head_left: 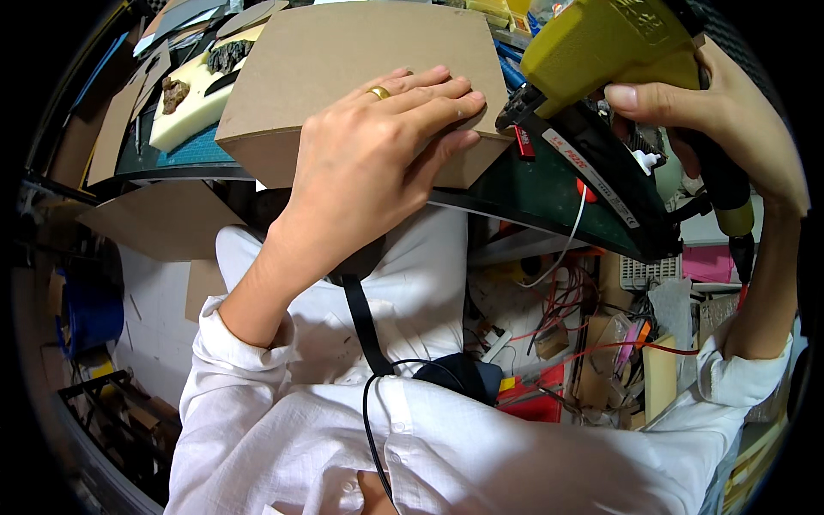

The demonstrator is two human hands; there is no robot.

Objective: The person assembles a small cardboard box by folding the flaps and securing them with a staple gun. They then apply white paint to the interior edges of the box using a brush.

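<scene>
A brown fibreboard box (343, 43) rests at the front edge of the green-topped workbench (541, 189). My left hand (378, 129), with a gold ring on one finger, lies flat on its top near the right side, fingers stretched out. My right hand (712, 120) is wrapped round the handle of an olive-yellow air nail gun (609, 51) with a long black magazine. The gun is tilted, and its nose is at the box's right edge, close to my left fingertips. I cannot tell whether the nose touches the board.
A red air hose (635, 345) runs from the gun's handle across my lap side. Cream foam (193, 107) with dark lumps lies left of the box on a blue cutting mat (202, 148). Below are a blue bin (93, 309), a leaning board (163, 219) and tangled red cables (575, 292).
</scene>
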